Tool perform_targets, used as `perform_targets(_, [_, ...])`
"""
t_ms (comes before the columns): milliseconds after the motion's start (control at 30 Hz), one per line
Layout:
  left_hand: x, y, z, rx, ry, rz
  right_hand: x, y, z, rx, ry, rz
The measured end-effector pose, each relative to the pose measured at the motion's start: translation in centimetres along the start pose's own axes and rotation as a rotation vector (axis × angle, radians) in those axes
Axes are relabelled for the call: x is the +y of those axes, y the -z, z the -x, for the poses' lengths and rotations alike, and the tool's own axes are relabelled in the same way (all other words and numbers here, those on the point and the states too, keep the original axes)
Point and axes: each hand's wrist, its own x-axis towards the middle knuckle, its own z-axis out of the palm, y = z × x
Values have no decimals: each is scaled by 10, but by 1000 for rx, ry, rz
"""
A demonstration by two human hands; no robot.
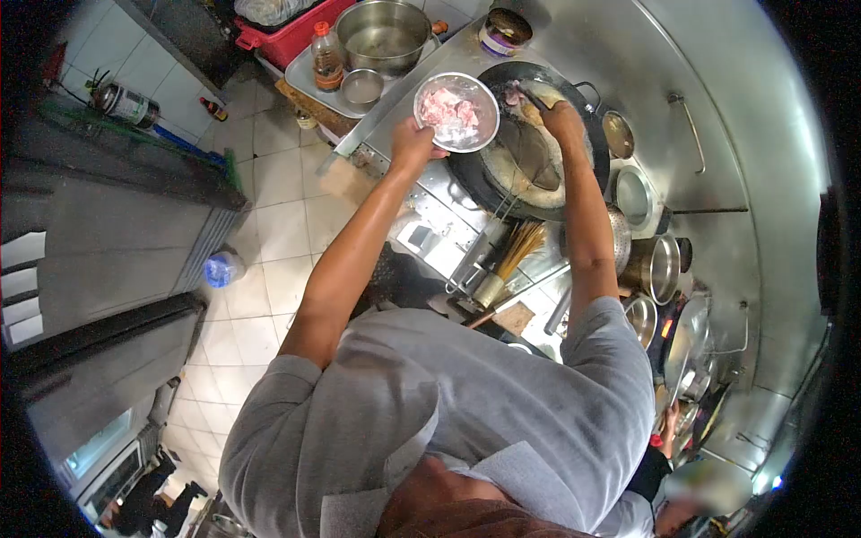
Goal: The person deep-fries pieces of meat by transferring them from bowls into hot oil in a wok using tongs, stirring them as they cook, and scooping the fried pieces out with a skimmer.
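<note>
My left hand [414, 145] grips the rim of a round metal bowl [491, 121] beside the wok. Pale pink pieces of raw meat [448, 109] lie in the bowl. Over the wok [466, 184], my right hand [563, 124] is closed around a slim dark utensil [535, 99]; its exact kind is unclear. A pinkish piece of meat [514, 91] shows at the utensil's far end. Cloudy, bubbling liquid fills the wok, and a wire strainer [525, 154] rests in it.
A bamboo brush [516, 260] lies near the wok's front. Metal pots [664, 269] and a colander [633, 197] stand right. A tray holds a large pot [381, 40] and a sauce bottle [326, 61]. Another person [659, 475] is at lower right.
</note>
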Motion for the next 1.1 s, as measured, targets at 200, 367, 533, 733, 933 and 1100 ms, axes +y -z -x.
perform_targets(200, [7, 18, 17, 36, -18, -66, -27, 73, 79, 13, 80, -144])
perform_targets(367, [10, 21, 24, 18, -11, -111, -58, 106, 164, -166, 200, -149])
perform_targets(533, [14, 5, 39, -2, -69, -95, -85, 88, 183, -125, 243, -13])
perform_targets(733, [13, 5, 54, -50, -17, -159, -55, 101, 206, 94, 223, -174])
perform_targets(933, [-1, 13, 51, -56, 25, -125, 27, 101, 185, 242, 22, -138])
perform_targets(1100, [4, 3, 58, -49, 12, -115, 86, 45, 111, 45, -101, 86])
